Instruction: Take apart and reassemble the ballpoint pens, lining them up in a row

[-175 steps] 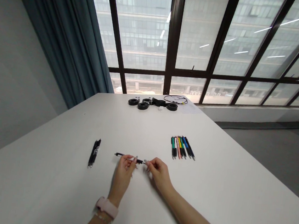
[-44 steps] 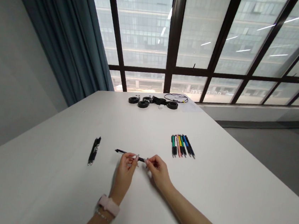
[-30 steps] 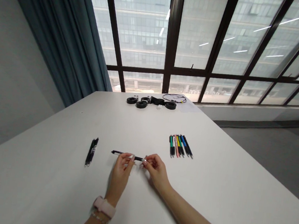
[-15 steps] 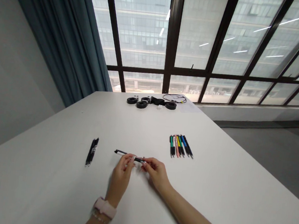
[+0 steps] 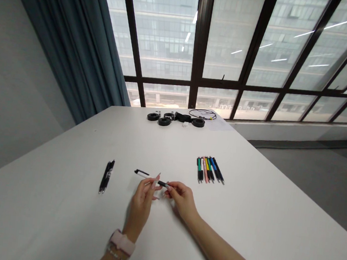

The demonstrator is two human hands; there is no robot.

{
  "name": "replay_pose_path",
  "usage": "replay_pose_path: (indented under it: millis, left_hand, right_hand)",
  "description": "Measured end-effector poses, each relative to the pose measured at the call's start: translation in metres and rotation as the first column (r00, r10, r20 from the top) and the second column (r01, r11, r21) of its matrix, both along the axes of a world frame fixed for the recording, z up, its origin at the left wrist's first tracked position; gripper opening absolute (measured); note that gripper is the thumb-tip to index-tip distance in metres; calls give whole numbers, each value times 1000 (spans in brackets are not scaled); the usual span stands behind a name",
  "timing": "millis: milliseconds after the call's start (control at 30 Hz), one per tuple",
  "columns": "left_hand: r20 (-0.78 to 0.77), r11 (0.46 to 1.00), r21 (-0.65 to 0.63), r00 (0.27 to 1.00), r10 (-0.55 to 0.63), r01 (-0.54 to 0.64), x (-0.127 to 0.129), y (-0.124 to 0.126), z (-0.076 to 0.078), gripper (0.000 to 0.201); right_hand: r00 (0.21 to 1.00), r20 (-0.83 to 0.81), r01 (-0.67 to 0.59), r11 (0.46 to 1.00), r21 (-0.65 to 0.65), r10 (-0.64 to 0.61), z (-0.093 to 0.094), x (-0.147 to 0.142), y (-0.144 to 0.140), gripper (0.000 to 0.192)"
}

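There, the left hand and right hand both gripped the pen, and one hard twist could've jerked it loose!

The pen at centre looks like smooth black plastic, as do the two pens left of it, whose tips shine like metal. In the row of pens right of centre, coloured plastic barrels end in silvery metal tips. The desk is smooth and matt; upper left, the curtain is matt cloth; the window panes are glossy glass.
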State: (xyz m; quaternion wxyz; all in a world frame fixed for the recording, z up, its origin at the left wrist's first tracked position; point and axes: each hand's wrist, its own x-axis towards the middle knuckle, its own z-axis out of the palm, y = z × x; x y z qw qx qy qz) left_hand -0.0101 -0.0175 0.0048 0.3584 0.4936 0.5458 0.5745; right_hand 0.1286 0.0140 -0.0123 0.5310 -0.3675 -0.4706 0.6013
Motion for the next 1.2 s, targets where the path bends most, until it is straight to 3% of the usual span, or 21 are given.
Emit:
replay_pose_path:
  millis: [167,367,533,767,1200]
  left_hand:
    - [65,1000,-19,998,-3,4,-1,2,1,33]
    - [176,995,-92,982,62,-46,0,3,10,40]
    - [215,990,-115,971,101,-77,-3,7,3,43]
    - [134,976,-201,985,108,-79,-8,9,-5,52]
    - [100,986,-165,995,1,15,-11,11,-6,56]
  right_hand:
    - [996,-76,-41,997,-69,36,4,2,1,43]
    - [996,-71,-57,997,-49,54,4,1,-2,43]
    - [997,-69,-46,998,-50,42,6,1,-3,44]
    - [995,-41,-96,995,-13,96,7,0,-6,41]
    - [993,56,-104,994,26,102,6,1,-2,32]
